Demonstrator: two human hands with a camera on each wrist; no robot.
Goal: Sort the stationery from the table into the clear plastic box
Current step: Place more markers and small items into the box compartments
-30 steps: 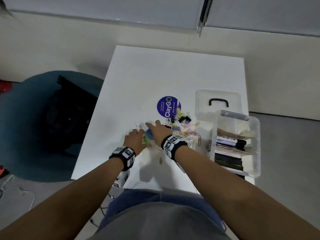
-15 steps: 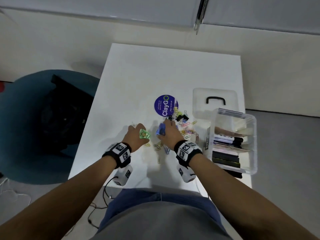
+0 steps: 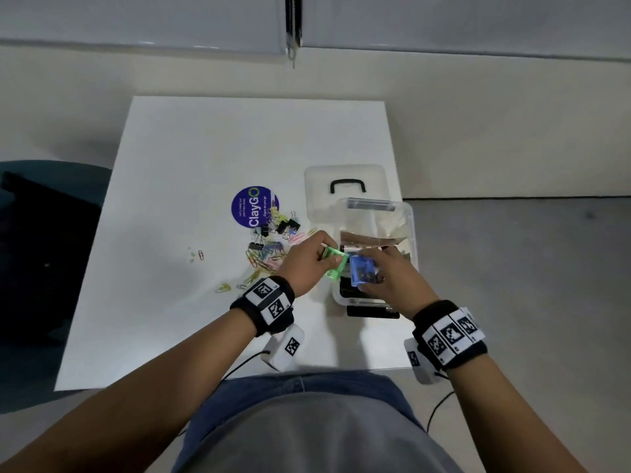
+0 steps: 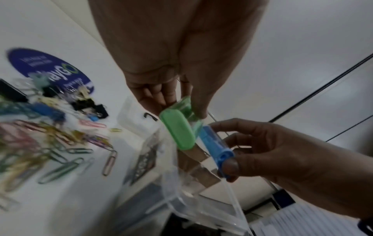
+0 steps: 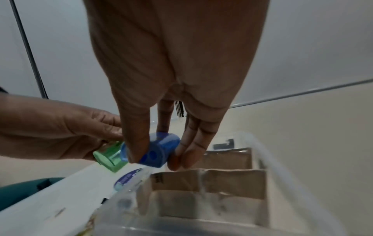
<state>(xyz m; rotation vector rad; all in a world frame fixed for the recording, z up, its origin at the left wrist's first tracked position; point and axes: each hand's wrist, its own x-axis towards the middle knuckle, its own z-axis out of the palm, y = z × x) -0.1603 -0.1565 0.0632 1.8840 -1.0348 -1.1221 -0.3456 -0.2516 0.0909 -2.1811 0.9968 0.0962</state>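
A: Task items? 
B: 2 sharpeners. Small green translucent plastic sharpener (image 3: 333, 265) pinched by left hand (image 3: 304, 264), just at the near-left rim of the clear plastic box (image 3: 411, 233). Small blue plastic sharpener (image 3: 363, 270) pinched between thumb and fingers of right hand (image 3: 392, 278), above the box's near end. The 2 sharpeners touch or nearly so.
A: Box?
B: Open, brown cardboard dividers (image 5: 226, 177) inside, dark pens at near end.
A: Rest?
B: Pile of coloured paper clips and black binder clips (image 3: 269, 247) left of box, round purple ClayGo sticker (image 3: 254, 206) beyond it, clear lid with black handle (image 3: 345, 186) behind box, all on white table (image 3: 205, 148).
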